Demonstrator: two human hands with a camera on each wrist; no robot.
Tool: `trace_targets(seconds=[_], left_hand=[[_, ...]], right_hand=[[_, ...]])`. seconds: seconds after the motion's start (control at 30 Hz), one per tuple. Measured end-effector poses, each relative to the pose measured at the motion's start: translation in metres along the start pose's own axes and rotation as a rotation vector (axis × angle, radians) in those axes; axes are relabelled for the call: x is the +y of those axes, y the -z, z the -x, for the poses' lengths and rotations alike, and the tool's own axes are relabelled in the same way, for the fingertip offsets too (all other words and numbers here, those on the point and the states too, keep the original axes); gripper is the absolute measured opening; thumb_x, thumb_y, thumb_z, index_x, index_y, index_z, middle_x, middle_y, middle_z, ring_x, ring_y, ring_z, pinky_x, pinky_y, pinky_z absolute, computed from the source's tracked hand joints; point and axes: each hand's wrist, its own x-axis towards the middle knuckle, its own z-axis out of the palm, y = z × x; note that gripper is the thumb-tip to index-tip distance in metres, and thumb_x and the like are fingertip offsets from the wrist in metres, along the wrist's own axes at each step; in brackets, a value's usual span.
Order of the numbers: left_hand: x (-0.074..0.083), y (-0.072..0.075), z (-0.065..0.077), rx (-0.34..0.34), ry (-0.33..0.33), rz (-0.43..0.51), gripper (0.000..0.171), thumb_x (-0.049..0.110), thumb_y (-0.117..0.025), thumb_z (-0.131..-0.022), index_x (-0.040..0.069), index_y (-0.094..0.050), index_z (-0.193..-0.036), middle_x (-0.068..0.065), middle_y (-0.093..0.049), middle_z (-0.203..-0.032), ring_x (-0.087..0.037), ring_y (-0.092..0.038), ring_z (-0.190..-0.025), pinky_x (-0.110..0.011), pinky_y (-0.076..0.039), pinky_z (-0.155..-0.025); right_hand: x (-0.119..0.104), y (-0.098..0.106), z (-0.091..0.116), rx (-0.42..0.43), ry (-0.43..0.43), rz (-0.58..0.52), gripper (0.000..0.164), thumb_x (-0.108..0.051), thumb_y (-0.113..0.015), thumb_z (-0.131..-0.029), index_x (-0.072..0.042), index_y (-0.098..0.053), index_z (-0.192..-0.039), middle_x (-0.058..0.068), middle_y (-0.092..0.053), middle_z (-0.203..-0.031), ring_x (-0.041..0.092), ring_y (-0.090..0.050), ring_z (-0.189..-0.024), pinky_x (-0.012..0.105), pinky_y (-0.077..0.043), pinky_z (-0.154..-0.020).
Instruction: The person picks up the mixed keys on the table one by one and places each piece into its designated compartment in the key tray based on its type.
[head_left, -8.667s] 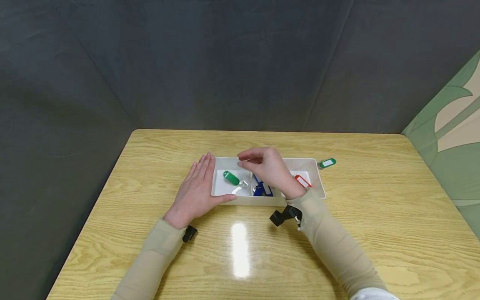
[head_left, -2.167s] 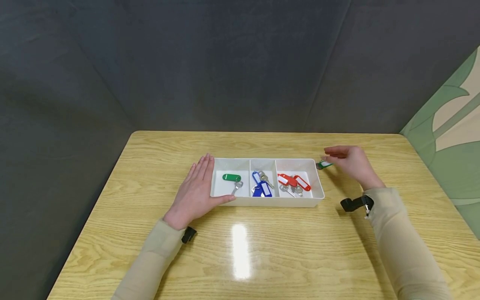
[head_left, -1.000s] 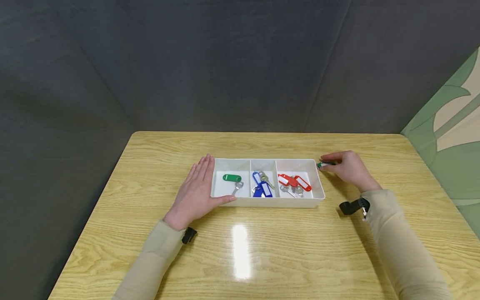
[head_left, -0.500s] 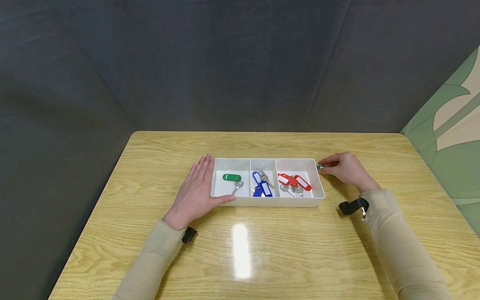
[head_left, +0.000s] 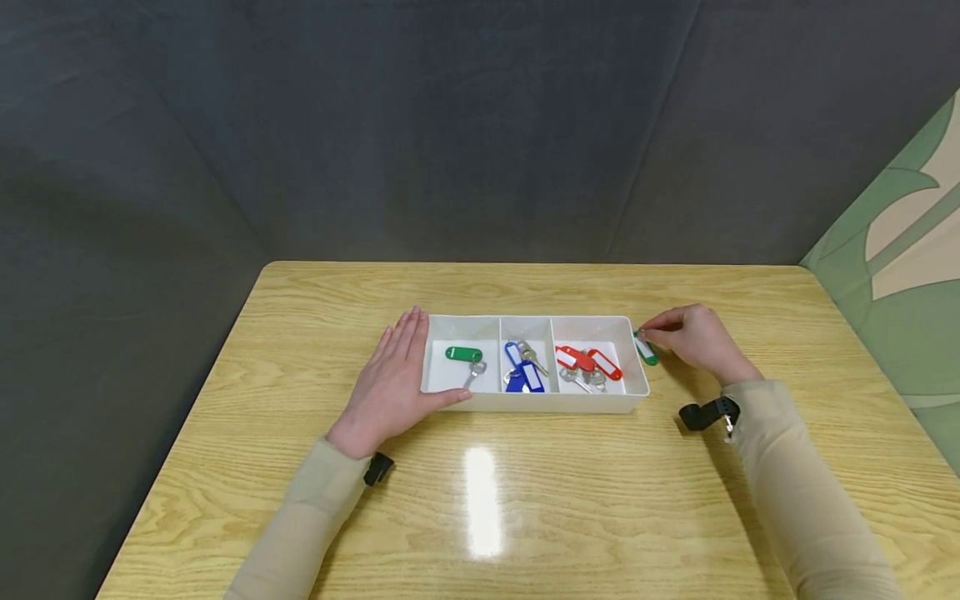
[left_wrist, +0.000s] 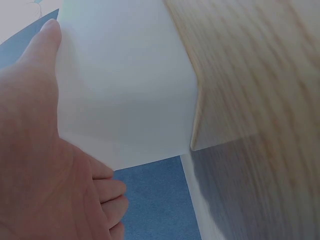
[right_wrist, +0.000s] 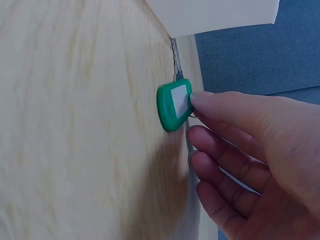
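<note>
A white three-compartment tray (head_left: 525,403) sits on the wooden table. Against its left end rests my left hand (head_left: 386,392), fingers straight along the side and thumb on the front rim. Just past the tray's right end, my right hand (head_left: 699,337) pinches a green key tag (head_left: 647,350) near its ring end. In the right wrist view that key tag (right_wrist: 174,105) shows its white label, with thumb and forefinger at its edge and a key (right_wrist: 176,56) pointing toward the tray. The other right fingers are loosely curled.
The left compartment holds a green key tag (head_left: 463,354) with a key (head_left: 476,372). Blue key tags (head_left: 532,377) with keys lie in the middle one, and red key tags (head_left: 604,365) with keys in the right one. A dark curtain (head_left: 480,133) hangs behind the table (head_left: 337,292).
My right hand has come from over the tray to the green key tag beside it, pinched it and turned it so its label end points toward the front. My left hand stays put.
</note>
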Motion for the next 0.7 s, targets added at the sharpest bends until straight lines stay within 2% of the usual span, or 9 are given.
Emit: trace_targets(seconds=[0.3,0.53,0.7], left_hand=[[0.0001,0.0005,0.0003,0.001,-0.005,-0.001,0.128,0.093,-0.039,-0.080,0.002,-0.002,-0.162,-0.015,-0.001,-0.169,-0.025,0.002,-0.154,-0.036,0.001,-0.123],[-0.0002,0.0003,0.0002,-0.002,-0.002,0.001,0.129,0.093,-0.039,-0.080,0.002,-0.001,-0.162,-0.014,0.000,-0.169,-0.025,0.002,-0.154,-0.036,0.002,-0.123],[-0.0002,0.0004,0.0003,-0.001,-0.004,0.003,0.129,0.093,-0.039,-0.080,0.002,-0.001,-0.162,-0.014,0.000,-0.169,-0.024,0.002,-0.154,-0.036,0.001,-0.123]], right_hand=[[-0.0001,0.0025,0.0016,0.001,-0.027,-0.018,0.027,-0.026,-0.076,-0.095,-0.003,-0.079,-0.107,0.012,-0.075,-0.103,0.022,-0.062,-0.086,0.028,-0.050,-0.069],[-0.0011,0.0056,0.0033,0.013,-0.052,-0.048,0.030,-0.030,-0.073,-0.097,-0.004,-0.078,-0.110,0.015,-0.074,-0.110,0.027,-0.063,-0.097,0.037,-0.049,-0.080],[0.0001,0.0062,0.0041,0.026,-0.043,-0.079,0.029,-0.030,-0.071,-0.098,-0.003,-0.076,-0.110,0.015,-0.073,-0.109,0.029,-0.063,-0.097,0.041,-0.048,-0.083]])
